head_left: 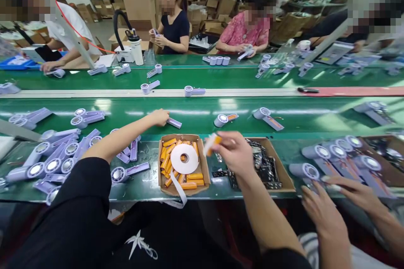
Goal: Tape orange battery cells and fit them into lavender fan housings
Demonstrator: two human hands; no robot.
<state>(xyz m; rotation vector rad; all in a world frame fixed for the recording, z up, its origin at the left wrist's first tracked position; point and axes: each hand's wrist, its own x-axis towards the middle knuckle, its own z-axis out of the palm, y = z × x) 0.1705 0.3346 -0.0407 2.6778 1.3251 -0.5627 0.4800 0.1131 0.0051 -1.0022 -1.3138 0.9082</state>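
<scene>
My left hand (160, 117) reaches out over the green belt, its fingers closed on a small lavender handheld fan (174, 123). Only the fan's handle shows; its round head is hidden by the hand. Pinched in my right hand (235, 153) is an orange battery (217, 138) with a white strip at its end, somewhat blurred. Below and between my hands stands a cardboard box (161, 189) of orange batteries. On top of them lies a roll of white tape (176, 155), its loose end hanging over the front edge.
Many lavender fans (53, 164) are heaped at the left. To the right a carton (288, 183) holds black parts. A co-worker's hands (328, 206) work beside more fans (339, 151). Other fans (221, 120) lie along the belt (195, 107), and several people sit across it.
</scene>
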